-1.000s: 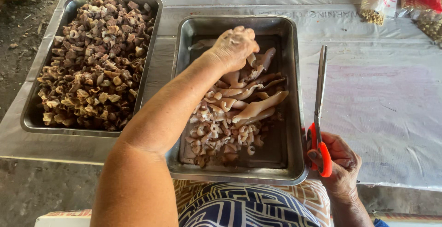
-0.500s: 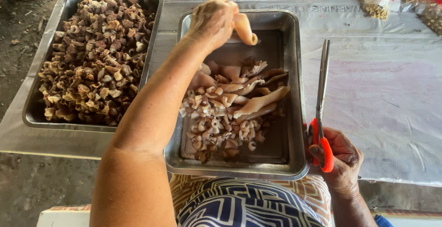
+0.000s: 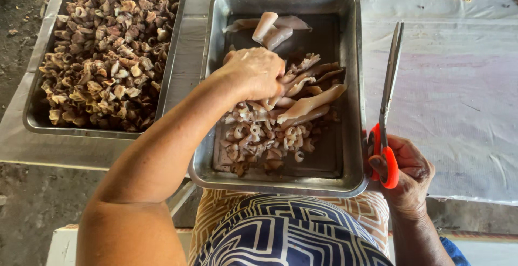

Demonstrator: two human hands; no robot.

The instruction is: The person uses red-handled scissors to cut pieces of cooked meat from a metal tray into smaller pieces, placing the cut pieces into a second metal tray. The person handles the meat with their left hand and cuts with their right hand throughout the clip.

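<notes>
**Inspector A:** Nearest the body, what is recorded at the right hand (image 3: 407,177)?

**Inspector B:** Red-handled scissors (image 3: 386,115) are held in it, fingers threaded through the loops, at the right rim of the near steel tray (image 3: 353,136). The blades are seen closed together, pointing away from the person, and nothing is caught between them.

**Inspector A:** And the left hand (image 3: 253,72)?

**Inspector B:** It is reached across into the same tray and curled down onto the long pale squid strips (image 3: 310,104) at the middle. The fingertips are buried among the pieces; whether one strip is already gripped cannot be told. Small cut rings (image 3: 259,136) are heaped just below it, towards the body.

**Inspector A:** The step in hand?

**Inspector B:** It is judged to be the picking of an uncut strip, the cutting being paused.

**Inspector A:** What would be called for next?

**Inspector B:** A single strip would need to be separated from the slippery pile and brought to the blades, which would have to be opened.

**Inspector A:** Farther off?

**Inspector B:** A few whole pieces (image 3: 270,26) lie apart at the tray's far end. A second tray (image 3: 32,120), heaped with darker brown cut pieces (image 3: 108,50), is noted to the left on the covered worktop (image 3: 458,82).
</notes>
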